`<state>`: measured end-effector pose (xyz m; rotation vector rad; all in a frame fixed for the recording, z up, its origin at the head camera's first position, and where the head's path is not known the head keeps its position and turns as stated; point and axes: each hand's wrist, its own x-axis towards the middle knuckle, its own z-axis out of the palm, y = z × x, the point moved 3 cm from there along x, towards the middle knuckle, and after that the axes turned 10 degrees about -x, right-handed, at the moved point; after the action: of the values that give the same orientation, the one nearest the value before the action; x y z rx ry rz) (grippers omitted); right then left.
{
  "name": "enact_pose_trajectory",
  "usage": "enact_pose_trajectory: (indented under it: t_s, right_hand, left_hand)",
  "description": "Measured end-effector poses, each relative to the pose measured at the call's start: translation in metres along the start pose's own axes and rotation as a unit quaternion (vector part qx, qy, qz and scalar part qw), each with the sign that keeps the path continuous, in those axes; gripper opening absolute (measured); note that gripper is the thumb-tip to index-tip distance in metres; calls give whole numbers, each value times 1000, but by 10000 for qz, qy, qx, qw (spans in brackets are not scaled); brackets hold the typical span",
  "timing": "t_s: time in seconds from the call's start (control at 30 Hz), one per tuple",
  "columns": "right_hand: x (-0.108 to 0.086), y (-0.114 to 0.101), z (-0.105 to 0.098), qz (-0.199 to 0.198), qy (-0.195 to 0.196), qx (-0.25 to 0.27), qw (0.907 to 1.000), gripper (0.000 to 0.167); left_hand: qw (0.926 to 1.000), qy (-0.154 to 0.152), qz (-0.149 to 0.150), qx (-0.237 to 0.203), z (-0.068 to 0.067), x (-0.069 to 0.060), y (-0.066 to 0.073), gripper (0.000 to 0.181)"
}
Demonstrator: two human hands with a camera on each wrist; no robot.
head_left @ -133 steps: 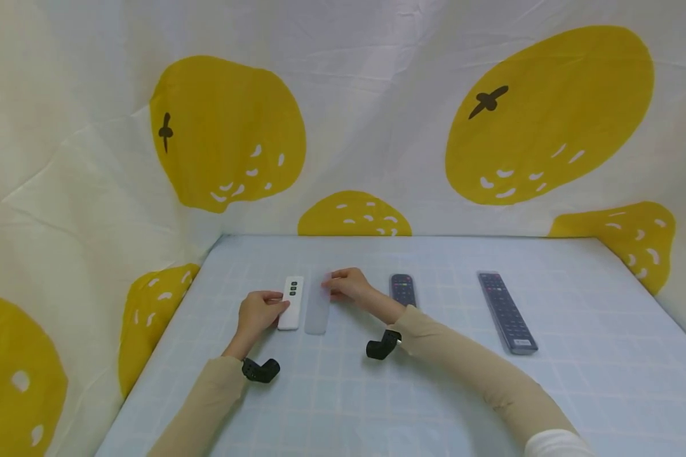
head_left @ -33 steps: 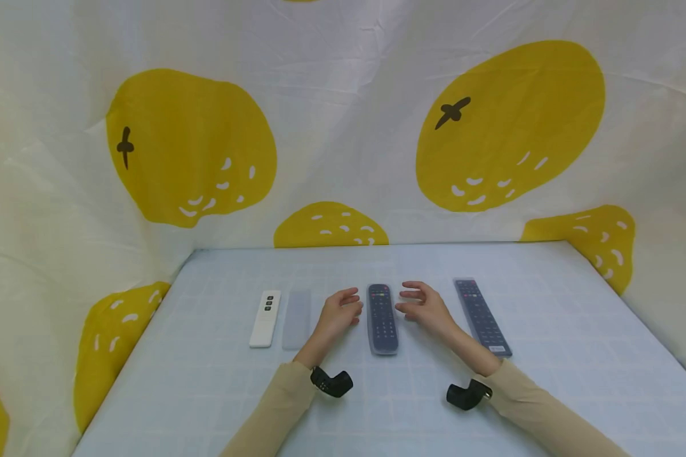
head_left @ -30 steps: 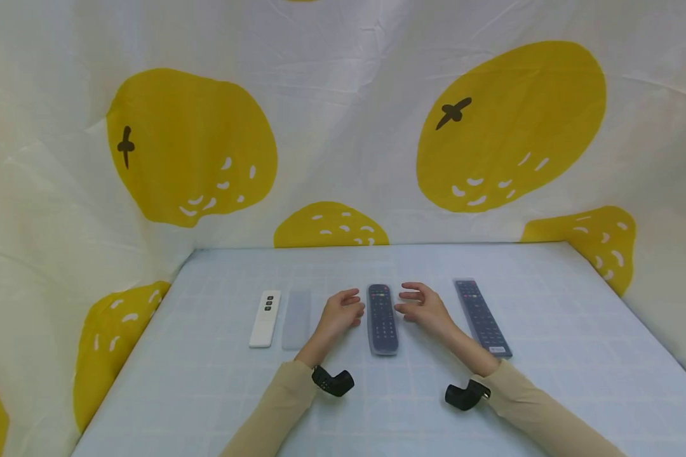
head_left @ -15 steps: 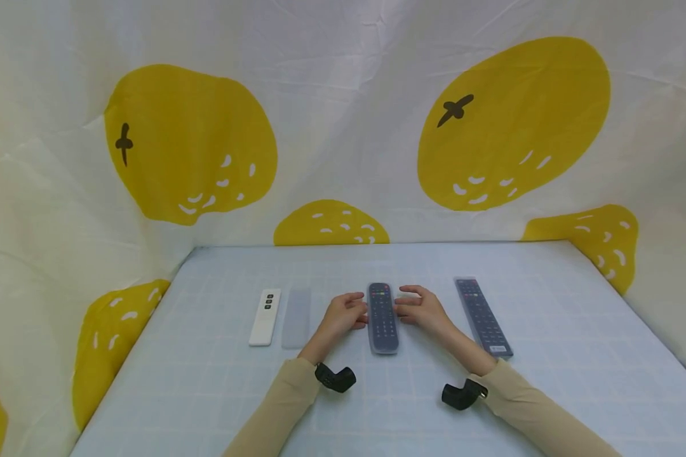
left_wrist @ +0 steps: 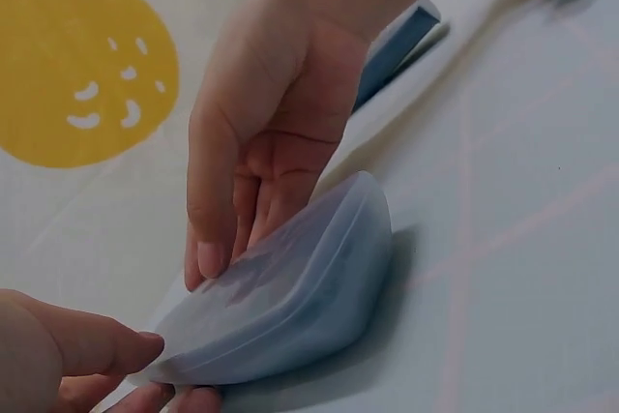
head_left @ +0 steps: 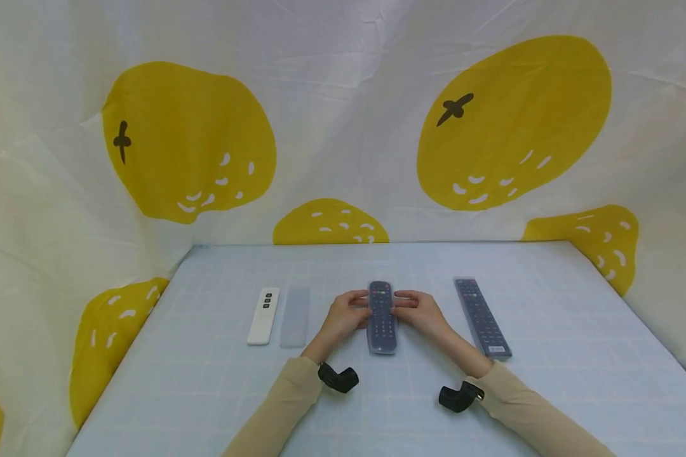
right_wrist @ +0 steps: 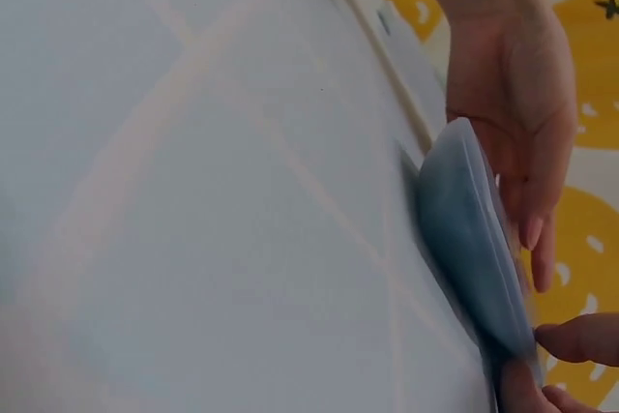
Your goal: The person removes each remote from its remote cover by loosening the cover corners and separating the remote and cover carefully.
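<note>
Nearest to us, two beige fabric sleeves (head_left: pixel 280 406) end by black, elbow-shaped wrist cameras (head_left: pixel 340 379) over the pale blue, faintly checked tabletop (head_left: pixel 394 419). Beyond, around the middle, we find the dark, round-ended remote control in a translucent sleeve (head_left: pixel 382 325). The left hand (head_left: pixel 341 315) and right hand (head_left: pixel 425 314) pinch its opposite long edges, fingers curled in; whether it is raised, we cannot tell. We judge it light and stiff, its covering soft and a little slick, hardly fragile; those side edges offer the surest hold. Roughly level with it, we see a smooth white slab-shaped remote (head_left: pixel 262 317), a flat, filmy translucent strip (head_left: pixel 295 317) and a longer dark remote in glossy clear wrap (head_left: pixel 484 318). Farthest hangs a creased whitish sheet with yellow fruit prints (head_left: pixel 349 127).
</note>
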<state>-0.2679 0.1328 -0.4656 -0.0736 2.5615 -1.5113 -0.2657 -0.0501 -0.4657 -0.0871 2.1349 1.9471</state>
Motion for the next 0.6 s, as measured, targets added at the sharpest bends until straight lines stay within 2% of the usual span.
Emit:
enact_pose_trajectory:
  t_s: [0.2, 0.4, 0.6]
  right_hand:
    - [0, 0, 0, -41, -33, 96, 9999, 48]
    - [-1, -4, 2, -109, -29, 145, 9998, 48]
    - [-3, -4, 4, -152, -50, 362, 9992, 49]
  left_hand:
    - [9999, 135, 65, 79, 2, 0, 2, 58]
    - [9995, 243, 35, 203, 3, -3, 4, 56]
    - [9998, 179, -12, -47, 2, -4, 2, 57]
